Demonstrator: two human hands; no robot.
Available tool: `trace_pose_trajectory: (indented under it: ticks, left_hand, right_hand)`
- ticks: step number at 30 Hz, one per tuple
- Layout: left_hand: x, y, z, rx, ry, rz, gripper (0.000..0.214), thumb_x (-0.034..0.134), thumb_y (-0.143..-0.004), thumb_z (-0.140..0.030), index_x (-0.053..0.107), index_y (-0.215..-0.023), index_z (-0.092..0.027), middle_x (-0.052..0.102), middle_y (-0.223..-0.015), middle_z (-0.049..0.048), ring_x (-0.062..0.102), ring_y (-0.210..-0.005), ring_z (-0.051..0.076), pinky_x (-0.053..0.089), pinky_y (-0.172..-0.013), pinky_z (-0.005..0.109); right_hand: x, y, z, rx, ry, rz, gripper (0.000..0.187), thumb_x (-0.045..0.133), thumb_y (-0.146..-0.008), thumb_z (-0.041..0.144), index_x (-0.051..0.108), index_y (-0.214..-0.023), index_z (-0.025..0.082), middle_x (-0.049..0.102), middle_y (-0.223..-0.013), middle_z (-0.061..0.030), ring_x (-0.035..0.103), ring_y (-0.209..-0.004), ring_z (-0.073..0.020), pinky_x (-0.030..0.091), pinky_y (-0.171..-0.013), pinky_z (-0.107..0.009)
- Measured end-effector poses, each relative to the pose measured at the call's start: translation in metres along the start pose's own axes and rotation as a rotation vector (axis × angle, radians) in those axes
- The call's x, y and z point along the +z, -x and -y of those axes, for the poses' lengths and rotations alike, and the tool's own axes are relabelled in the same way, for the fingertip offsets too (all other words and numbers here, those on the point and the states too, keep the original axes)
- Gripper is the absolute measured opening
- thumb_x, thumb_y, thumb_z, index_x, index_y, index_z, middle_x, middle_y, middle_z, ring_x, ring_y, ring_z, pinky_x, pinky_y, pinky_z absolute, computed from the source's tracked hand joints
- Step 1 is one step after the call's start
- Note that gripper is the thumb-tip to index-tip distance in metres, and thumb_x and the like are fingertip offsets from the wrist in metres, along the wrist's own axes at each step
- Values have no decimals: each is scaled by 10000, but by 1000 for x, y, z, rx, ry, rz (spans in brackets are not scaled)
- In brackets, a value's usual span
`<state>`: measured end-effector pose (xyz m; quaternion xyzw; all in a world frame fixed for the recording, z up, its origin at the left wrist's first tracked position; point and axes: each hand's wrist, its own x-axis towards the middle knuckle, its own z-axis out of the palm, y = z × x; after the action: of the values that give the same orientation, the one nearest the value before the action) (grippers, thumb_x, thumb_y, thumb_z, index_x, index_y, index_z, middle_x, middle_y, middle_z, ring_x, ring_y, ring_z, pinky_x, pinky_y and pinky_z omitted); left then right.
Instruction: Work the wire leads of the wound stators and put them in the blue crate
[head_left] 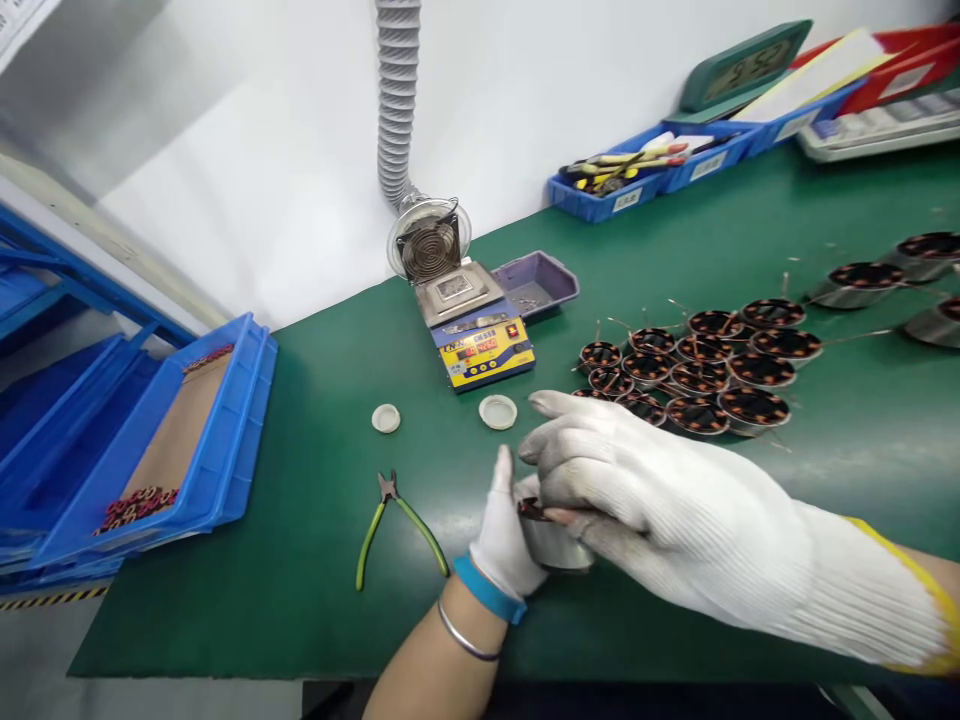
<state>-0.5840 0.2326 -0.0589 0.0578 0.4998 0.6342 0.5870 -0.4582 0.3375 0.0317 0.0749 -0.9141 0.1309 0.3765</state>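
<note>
Both my hands wear white knit gloves. My left hand [504, 540] is closed round a silver metal stator with copper windings [556, 545], holding it just above the green mat [300, 560]. My right hand [637, 480] lies over the top of the same stator, fingers curled against its winding edge, index finger stretched toward the left. Most of the stator is hidden under the right hand. A green-handled pair of cutters [394, 525] lies on the mat to the left of my left hand.
A cluster of several wound stators [697, 370] sits behind my hands, more at the far right. A yellow-fronted solder pot [480, 345] stands under a fume hose [397, 100]; beside it a purple tray [536, 280]. Two white caps [498, 411] lie nearby. Blue bins [202, 430] stand left.
</note>
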Motion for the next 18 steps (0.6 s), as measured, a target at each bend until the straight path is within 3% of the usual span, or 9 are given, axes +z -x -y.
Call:
trace_pose_trajectory:
  ticks: [2, 4, 6, 8, 10, 11, 13, 15, 18]
  left_hand:
    - [2, 7, -2, -96, -30, 137, 628, 617, -824, -817, 578, -665, -211, 496, -579, 5, 433, -495, 148, 441, -541, 331]
    - [3, 13, -9, -75, 2, 203, 507, 652, -831, -710, 633, -779, -206, 628, -714, 40, 491, -534, 156, 459, -552, 327]
    - [1, 17, -18, 76, 124, 153, 342, 666, -844, -557, 607, -779, -227, 709, -900, 51, 633, -716, 186, 549, -700, 357]
    - [-1, 15, -25, 240, 318, 17, 359, 648, -858, -451, 478, -635, -228, 694, -866, 37, 679, -836, 185, 568, -862, 365]
    - [-3, 9, -25, 263, 435, -90, 438, 623, -895, -422, 399, -569, -231, 628, -723, 23, 672, -780, 169, 560, -895, 350]
    - [-4, 5, -24, 207, 421, -79, 424, 609, -921, -447, 459, -590, -229, 608, -686, 15, 664, -739, 171, 562, -879, 354]
    - [-7, 0, -17, 22, 282, 79, 428, 570, -954, -582, 658, -783, -200, 638, -697, 25, 667, -687, 204, 571, -818, 400]
    - [-11, -3, -10, -125, 128, 297, 618, 518, -936, -738, 730, -1034, -166, 699, -761, 65, 684, -655, 248, 569, -754, 444]
    - [-20, -6, -2, -141, 83, 467, 633, 562, -917, -748, 710, -1144, -176, 753, -864, 103, 724, -672, 282, 567, -691, 435]
  right_hand:
    - [0, 0, -5, -27, 51, 25, 165, 566, -926, 158, 679, -895, 274, 781, -983, -75, 768, -1002, -290, 587, -1102, -554]
    - [0, 0, -11, -25, 108, 47, 170, 572, -919, 168, 685, -868, 285, 771, -919, -60, 770, -927, -291, 574, -1102, -588]
    - [-1, -1, -14, -3, 126, 40, 180, 580, -910, 162, 692, -860, 294, 767, -898, -49, 767, -901, -289, 567, -1102, -600]
    - [-1, -3, -14, -2, 98, 31, 175, 581, -911, 155, 688, -863, 286, 769, -914, -56, 768, -944, -290, 573, -1099, -586]
    - [1, -6, -12, -10, 59, 35, 168, 577, -920, 147, 685, -883, 270, 776, -957, -71, 764, -1007, -287, 579, -1100, -559]
    - [2, -7, -11, -6, 41, 38, 166, 577, -922, 145, 689, -899, 264, 779, -980, -78, 761, -1036, -286, 578, -1106, -549]
    - [3, -7, -11, 26, 14, 49, 176, 575, -926, 145, 703, -921, 266, 784, -1019, -78, 755, -1078, -284, 562, -1132, -541]
    - [2, -3, -13, 85, -11, 64, 184, 570, -938, 158, 713, -922, 273, 788, -1033, -69, 751, -1113, -284, 552, -1148, -541]
    - [-2, 7, -17, 214, -47, 55, 155, 580, -958, 215, 714, -898, 264, 791, -1030, -70, 750, -1136, -292, 607, -1061, -502]
